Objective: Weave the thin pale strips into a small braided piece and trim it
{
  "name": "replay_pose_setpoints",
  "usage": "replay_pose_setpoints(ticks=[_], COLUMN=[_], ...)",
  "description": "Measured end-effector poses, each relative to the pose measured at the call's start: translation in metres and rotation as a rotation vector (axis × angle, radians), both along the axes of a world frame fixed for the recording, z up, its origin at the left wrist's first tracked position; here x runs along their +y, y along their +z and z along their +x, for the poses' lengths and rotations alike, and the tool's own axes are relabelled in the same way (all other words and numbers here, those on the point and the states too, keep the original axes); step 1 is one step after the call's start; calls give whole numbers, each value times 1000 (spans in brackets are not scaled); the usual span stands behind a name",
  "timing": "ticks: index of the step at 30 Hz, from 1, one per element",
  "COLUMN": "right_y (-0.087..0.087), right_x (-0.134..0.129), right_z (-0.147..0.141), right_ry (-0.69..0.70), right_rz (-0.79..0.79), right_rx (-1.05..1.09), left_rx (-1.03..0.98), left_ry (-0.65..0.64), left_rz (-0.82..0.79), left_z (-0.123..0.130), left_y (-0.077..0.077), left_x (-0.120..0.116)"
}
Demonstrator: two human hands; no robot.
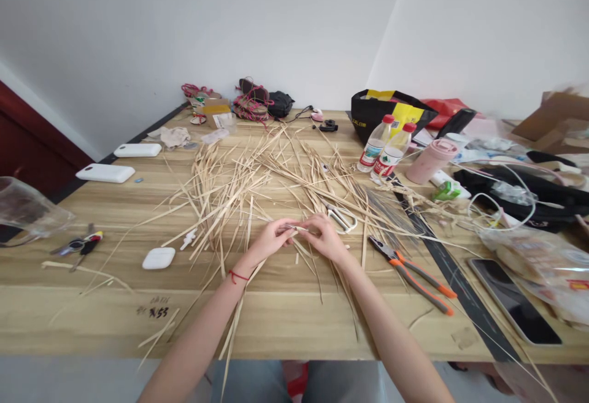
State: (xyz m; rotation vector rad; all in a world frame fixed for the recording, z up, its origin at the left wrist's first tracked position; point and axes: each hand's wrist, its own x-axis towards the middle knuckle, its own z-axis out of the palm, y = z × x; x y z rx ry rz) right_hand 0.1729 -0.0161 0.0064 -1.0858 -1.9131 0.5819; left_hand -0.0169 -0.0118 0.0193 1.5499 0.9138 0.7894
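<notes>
My left hand (273, 238) and my right hand (324, 237) meet over the middle of the table, fingertips closed and nearly touching. Between them runs a thin pale straw strip (298, 229), pinched from both sides; much of it is hidden by the fingers. A large loose spread of straw strips (230, 188) lies under and beyond both hands, some hanging over the table's front edge. White-handled scissors (343, 219) rest just beyond my right hand, partly under straw. To the right of that hand lie pliers (409, 271) with orange and grey handles.
Two water bottles (373, 145), a pink cup (432, 161) and a black-yellow bag (386, 115) stand back right. A phone (514, 300) lies front right. At left are a white earbud case (159, 258), keys (80, 245), white power banks (105, 173) and a clear container (30, 207).
</notes>
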Motion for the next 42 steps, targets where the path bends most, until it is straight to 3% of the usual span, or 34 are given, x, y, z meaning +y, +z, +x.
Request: replay_pose_setpoints(ticks=[4,10,18,27,32,35,38,42], right_y=[-3,-6,-3,6,8,7,6,4], right_x=[0,1,3,-3,-5,-4,-2,0], right_z=[1,1,3,-1,-3,-2,0,2], right_ry=[-41,-93,-102,-18,45,79,111,83], right_rz=[-91,-437,-558,-642,-698,-759,-793,-794], right_rx=[51,316,542,662,742,840,918,917], left_rx=[-32,-117,-52,-151,-251,-238,-217,-176], left_ry=[4,70,39,-236,-326,-285,-155,39], left_rz=[31,3,-38,-389,-504,-502,-438,-147], left_z=[1,0,-2,-10,-16,-16,-12,-2], left_y=[1,-3,-2,16,17,16,15,15], left_x=[-2,-2,2,1,1,2,1,-3])
